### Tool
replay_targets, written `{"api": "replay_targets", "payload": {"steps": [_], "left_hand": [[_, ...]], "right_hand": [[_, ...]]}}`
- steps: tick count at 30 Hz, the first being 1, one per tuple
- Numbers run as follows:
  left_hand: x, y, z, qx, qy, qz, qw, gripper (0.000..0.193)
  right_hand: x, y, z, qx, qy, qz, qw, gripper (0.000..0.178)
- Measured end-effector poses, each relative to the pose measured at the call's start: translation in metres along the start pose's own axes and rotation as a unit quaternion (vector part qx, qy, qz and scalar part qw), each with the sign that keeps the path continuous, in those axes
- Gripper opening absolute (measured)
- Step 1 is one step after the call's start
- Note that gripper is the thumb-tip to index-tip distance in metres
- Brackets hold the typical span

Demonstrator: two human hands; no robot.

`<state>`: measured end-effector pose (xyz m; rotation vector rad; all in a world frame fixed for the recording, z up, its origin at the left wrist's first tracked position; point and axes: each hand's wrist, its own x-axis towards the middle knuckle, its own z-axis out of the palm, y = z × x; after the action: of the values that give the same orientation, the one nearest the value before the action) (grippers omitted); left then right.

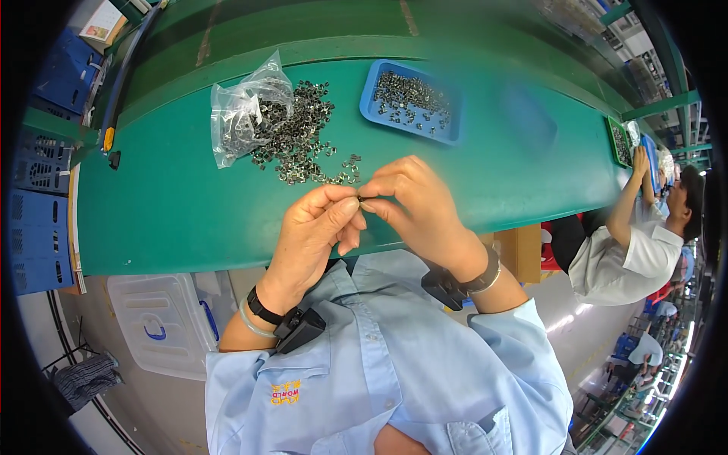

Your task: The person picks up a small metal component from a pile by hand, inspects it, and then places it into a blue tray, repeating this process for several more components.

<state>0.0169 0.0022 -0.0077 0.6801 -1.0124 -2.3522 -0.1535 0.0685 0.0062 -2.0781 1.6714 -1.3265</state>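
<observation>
Over the near edge of the green table, my left hand [322, 224] and my right hand [415, 203] meet fingertip to fingertip. Both pinch one small dark part [362, 199], mostly covered by the fingers. Just beyond them lies a loose pile of small black and silver metal parts [299, 136]. The pile spills out of a clear plastic bag [231, 121] on its left side. Farther back and to the right, a blue tray [369, 102] holds many more of these small parts.
A transparent lidded storage box [155, 318] stands on the floor at lower left, beside stacked blue crates [38, 235]. A cardboard box [519, 254] is under the table's right side. At far right another person [633, 250] works near a green tray [619, 142].
</observation>
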Motion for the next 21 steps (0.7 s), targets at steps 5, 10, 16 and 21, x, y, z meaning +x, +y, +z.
{"api": "replay_targets", "payload": {"steps": [5, 10, 16, 21], "left_hand": [[-0.002, 0.002, 0.003, 0.026, 0.013, 0.005, 1.0, 0.019], [-0.003, 0.004, 0.006, 0.054, 0.021, 0.018, 0.998, 0.016], [-0.003, 0.003, -0.003, 0.02, -0.009, -0.012, 1.0, 0.013], [-0.005, 0.0, -0.006, -0.015, -0.019, -0.018, 1.0, 0.013]], "right_hand": [[-0.002, 0.0, 0.004, -0.011, 0.013, -0.009, 1.0, 0.02], [0.0, -0.003, 0.001, -0.05, -0.006, -0.031, 0.998, 0.02], [-0.001, -0.005, 0.002, -0.017, -0.01, -0.037, 0.999, 0.02], [-0.002, -0.009, 0.003, 0.016, -0.016, -0.029, 0.999, 0.02]]}}
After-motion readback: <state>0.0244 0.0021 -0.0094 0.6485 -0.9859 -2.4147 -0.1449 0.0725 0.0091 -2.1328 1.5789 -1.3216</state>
